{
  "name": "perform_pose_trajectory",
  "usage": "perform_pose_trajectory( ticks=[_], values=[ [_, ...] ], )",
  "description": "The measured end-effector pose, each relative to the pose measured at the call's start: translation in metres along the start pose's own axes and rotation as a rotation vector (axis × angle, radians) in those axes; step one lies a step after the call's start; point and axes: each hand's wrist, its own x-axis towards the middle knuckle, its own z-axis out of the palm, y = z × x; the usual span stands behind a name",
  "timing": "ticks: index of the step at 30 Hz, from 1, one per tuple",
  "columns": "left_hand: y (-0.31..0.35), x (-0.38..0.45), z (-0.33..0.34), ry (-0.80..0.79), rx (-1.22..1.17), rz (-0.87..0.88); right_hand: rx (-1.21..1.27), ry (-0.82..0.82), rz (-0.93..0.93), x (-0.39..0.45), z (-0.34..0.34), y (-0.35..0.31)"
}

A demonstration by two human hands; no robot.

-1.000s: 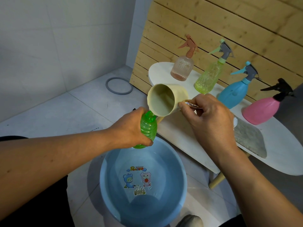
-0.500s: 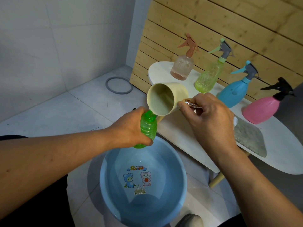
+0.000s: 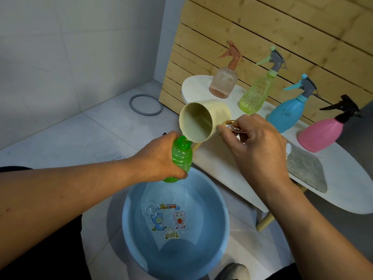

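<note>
At centre frame, our right hand (image 3: 258, 154) grips the cream cup (image 3: 201, 122), looking nearly drained into the green bottle (image 3: 181, 156) our left hand (image 3: 159, 158) clasps.

Nothing can be read for certain. The only lettering is a short, colourful banner (image 3: 169, 207) printed on the bottom of the blue basin (image 3: 203, 251), above two cartoon animals (image 3: 169, 221). Its letters are too small and blurred under the water to make out.
</note>
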Motion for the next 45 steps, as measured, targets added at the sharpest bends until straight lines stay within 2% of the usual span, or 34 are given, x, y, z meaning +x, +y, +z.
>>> perform_pose_trajectory(
  ticks=[30, 45],
  values=[
    [0.0034, -0.0014, -0.0015, -0.002, -0.030, 0.004, -0.147, 0.028, -0.110, -0.0022, -0.0015, -0.0012],
    [0.0047, -0.0012, -0.0031, 0.008, -0.044, 0.002, -0.246, 0.165, -0.282, -0.0037, -0.0004, -0.0004]
  ],
)
